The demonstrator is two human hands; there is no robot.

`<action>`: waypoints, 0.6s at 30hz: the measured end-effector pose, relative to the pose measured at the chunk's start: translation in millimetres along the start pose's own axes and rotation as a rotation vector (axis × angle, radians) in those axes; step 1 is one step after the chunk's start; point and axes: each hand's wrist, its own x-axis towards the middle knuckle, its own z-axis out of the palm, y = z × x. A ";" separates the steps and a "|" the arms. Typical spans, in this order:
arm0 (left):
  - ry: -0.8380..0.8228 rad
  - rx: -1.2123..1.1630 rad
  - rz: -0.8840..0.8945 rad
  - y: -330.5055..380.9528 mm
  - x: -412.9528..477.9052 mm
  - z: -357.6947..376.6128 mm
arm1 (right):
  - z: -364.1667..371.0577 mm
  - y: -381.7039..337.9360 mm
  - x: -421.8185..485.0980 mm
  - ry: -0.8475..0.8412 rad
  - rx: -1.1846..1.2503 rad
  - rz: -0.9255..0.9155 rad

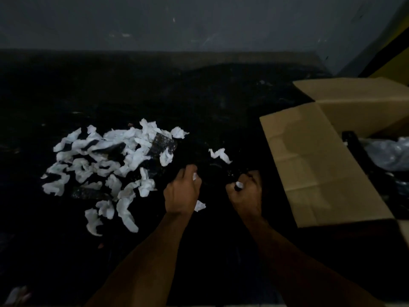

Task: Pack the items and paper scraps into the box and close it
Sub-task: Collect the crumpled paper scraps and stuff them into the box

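Box flap point(314, 165) just beside hands.

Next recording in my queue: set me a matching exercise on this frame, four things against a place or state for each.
Things
1. heap of crumpled white paper scraps
2. brown cardboard box
3. left hand
4. single crumpled white scrap

Places and states
A. open, flaps folded outward, at the right edge of the view
B. lies by itself on the dark surface, near the box flap
C. fingers curled round a small white scrap
D. spread out at the left of the view

Pairs: 1-D, 2-A, 3-C, 4-B
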 end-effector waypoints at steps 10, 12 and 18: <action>-0.144 0.118 0.160 -35.9 -84.2 52.1 | 4.6 51.0 -50.2 -0.083 -0.129 -0.165; -0.098 -0.009 0.219 -37.4 -89.5 48.8 | 4.2 45.9 -54.0 -0.023 -0.071 -0.207; -0.060 -0.016 0.436 -51.0 -85.8 62.1 | 12.4 46.5 -52.9 -0.074 -0.295 -0.176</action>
